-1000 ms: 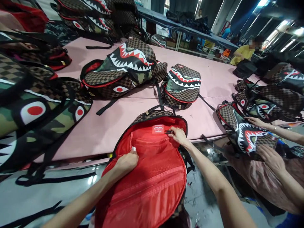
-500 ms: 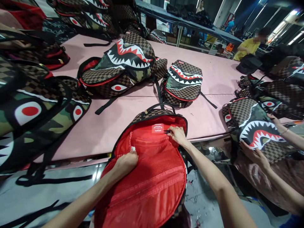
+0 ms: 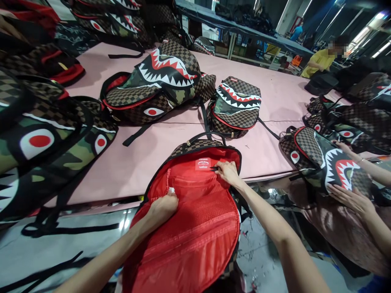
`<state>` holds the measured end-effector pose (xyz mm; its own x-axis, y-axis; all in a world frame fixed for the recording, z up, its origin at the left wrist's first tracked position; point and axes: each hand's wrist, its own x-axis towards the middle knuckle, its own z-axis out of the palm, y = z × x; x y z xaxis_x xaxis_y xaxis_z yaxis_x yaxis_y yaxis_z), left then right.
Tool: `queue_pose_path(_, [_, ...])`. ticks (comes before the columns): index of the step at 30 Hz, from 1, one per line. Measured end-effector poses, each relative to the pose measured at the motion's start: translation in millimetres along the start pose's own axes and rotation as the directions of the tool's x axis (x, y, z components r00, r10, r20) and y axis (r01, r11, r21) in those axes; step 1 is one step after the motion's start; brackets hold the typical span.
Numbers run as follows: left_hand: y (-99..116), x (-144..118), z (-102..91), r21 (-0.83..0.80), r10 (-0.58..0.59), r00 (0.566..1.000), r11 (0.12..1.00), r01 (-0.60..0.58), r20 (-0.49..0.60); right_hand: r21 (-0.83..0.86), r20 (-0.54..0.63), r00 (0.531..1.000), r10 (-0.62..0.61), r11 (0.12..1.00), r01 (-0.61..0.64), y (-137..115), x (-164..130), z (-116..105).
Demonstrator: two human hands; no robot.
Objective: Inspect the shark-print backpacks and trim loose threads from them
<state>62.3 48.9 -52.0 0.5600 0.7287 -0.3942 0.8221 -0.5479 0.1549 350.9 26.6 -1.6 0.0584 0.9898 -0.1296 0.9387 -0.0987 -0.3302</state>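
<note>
Open in front of me is a checkered backpack (image 3: 195, 228) with a red lining, its front panel folded down toward me. My left hand (image 3: 165, 205) is closed inside it, pinching a small white tag (image 3: 171, 190) by the lining's left seam. My right hand (image 3: 226, 173) is closed around small dark thread snips (image 3: 214, 168) whose points stick out to the left; most of the tool is hidden in the fingers. The points lie just below a red sewn-in label (image 3: 203, 164). A carry handle (image 3: 204, 134) loops over the bag's top.
On the pink table (image 3: 269, 162) rest a large shark-mouth backpack (image 3: 152, 89) and a smaller one (image 3: 236, 103). Camouflage bags (image 3: 67, 142) crowd the left. At right, a co-worker's hands (image 3: 354, 199) handle another shark-mouth backpack (image 3: 324, 156).
My hands and the red-lined bag stay almost still. At right, the co-worker's backpack has turned and the co-worker's lower hand has shifted right. A bag at far left has moved slightly.
</note>
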Motion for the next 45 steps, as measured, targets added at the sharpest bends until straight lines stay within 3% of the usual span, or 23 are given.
queue_pose_path(9, [0.5,-0.9,-4.3,0.005,0.004,1.0,1.0,-0.004,0.016,0.097,-0.023,1.0,0.014,0.995,-0.012,-0.1,2.9,3.7])
queue_pose_path(16, [2.3,-0.8,-2.7,-0.033,-0.036,0.999,0.999,0.035,-0.029,0.329,-0.018,1.0,-0.006,0.944,0.011,5.5,5.4,3.9])
queue_pose_path(18, [3.6,-0.7,-4.5,-0.011,-0.025,1.0,1.0,0.024,-0.019,0.453,-0.032,0.999,-0.024,0.891,0.035,8.7,6.7,2.0])
queue_pose_path(21, [6.7,-2.6,-10.2,0.013,-0.02,1.0,1.0,0.02,-0.005,0.726,-0.119,0.992,0.027,0.684,0.068,11.7,6.5,0.3])
queue_pose_path(23, [9.2,-6.2,-14.7,0.015,-0.014,1.0,1.0,0.014,-0.012,0.798,-0.157,0.983,0.099,0.599,0.067,12.1,4.0,0.9])
queue_pose_path(26, [14.1,-13.1,-25.2,0.051,-0.017,1.0,0.999,0.018,-0.023,0.706,-0.17,0.975,0.144,0.708,0.019,10.8,-1.0,3.9])
queue_pose_path(29, [23.7,-12.3,-49.6,0.081,-0.043,0.999,0.996,0.046,-0.034,0.612,-0.173,0.962,0.213,0.788,-0.065,8.2,-2.5,5.9])
queue_pose_path(33, [50.3,17.0,-96.2,0.005,0.006,0.988,1.0,-0.005,-0.152,0.609,-0.155,0.946,0.285,0.782,-0.136,3.3,-2.4,4.3])
queue_pose_path(35, [67.6,40.0,-110.4,-0.051,0.046,0.983,0.997,-0.056,-0.176,0.576,-0.129,0.943,0.307,0.797,-0.181,0.1,-4.8,3.1])
queue_pose_path(39, [98.9,77.6,-107.3,-0.108,0.045,0.984,0.992,-0.065,-0.173,0.534,-0.147,0.896,0.418,0.796,-0.284,-6.0,-12.0,4.1])
queue_pose_path(45, [115.9,92.4,-88.0,-0.13,0.057,0.988,0.989,-0.076,-0.143,0.512,-0.167,0.91,0.378,0.822,-0.248,-8.8,-16.3,9.4])
